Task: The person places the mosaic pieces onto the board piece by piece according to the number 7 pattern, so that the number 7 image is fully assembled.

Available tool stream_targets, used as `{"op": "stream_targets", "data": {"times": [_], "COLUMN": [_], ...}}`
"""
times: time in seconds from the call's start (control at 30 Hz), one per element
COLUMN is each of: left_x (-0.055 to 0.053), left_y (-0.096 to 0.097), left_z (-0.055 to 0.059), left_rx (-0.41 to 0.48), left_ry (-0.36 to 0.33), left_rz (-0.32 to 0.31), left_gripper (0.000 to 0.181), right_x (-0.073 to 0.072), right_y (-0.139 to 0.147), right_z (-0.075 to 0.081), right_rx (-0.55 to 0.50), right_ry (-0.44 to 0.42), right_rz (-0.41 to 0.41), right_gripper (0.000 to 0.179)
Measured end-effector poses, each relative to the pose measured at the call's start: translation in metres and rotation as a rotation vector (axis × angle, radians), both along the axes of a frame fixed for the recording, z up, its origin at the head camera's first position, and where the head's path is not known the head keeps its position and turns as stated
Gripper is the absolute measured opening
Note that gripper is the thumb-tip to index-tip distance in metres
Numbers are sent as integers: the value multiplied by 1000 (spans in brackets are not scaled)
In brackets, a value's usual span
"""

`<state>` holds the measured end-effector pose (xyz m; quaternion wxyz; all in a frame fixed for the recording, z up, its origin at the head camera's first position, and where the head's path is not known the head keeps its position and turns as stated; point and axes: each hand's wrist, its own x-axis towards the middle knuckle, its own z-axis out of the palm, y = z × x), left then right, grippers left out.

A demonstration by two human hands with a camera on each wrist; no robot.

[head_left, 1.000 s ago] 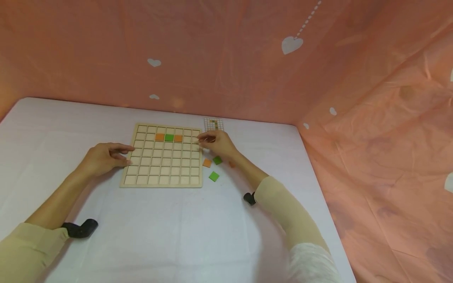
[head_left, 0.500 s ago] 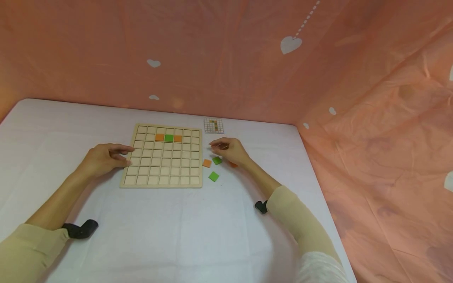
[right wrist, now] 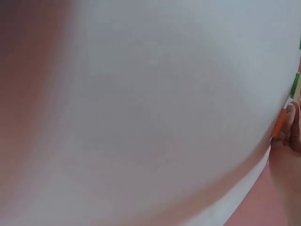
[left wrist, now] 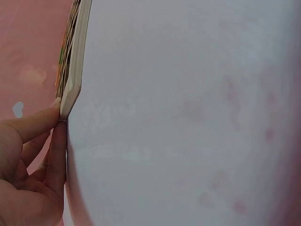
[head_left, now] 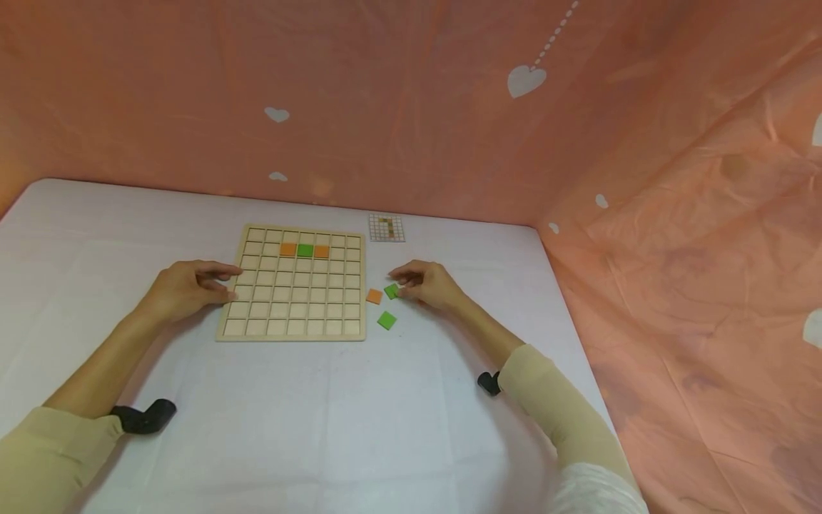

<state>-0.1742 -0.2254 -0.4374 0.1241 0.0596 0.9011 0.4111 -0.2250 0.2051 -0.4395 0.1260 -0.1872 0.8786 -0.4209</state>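
A square wooden grid board (head_left: 279, 310) lies on the table, with an orange, a green (head_left: 305, 250) and another orange tile side by side in its second row from the far edge. My left hand (head_left: 183, 289) rests its fingertips against the board's left edge; the left wrist view shows them at a corner of the board (left wrist: 77, 56). Right of the board, my right hand (head_left: 430, 284) hovers with thumb and fingers apart beside a loose green tile (head_left: 391, 290). An orange tile (right wrist: 280, 123) lies right by that hand in the right wrist view, hidden from the head view.
Another loose orange tile (head_left: 374, 296) and a green tile (head_left: 387, 320) lie between the board and my right hand. A small printed grid card (head_left: 387, 228) sits behind them, near the table's back edge. An orange cloth with hearts (head_left: 411, 107) hangs behind the white table (head_left: 308, 428).
My right hand has drawn back from the board's right edge, moving right and towards me to the loose tiles. The left hand stays at the board's edge.
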Motion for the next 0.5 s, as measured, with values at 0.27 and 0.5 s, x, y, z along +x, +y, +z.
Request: {"op": "stream_targets", "data": {"times": [0.27,0.5], "left_x": [0,0], "left_y": [1,1], "left_z": [0,1], "left_rx": [-1,-13], "left_ry": [13,6], "left_rz": [-8,-1], "left_gripper": [53,52], "right_x": [0,1], "right_y": [6,4], "right_z": [-5,-5], "right_rx": [2,-13], "right_ry": [61,82], "right_rz": [122,138], "right_gripper": [36,30]}}
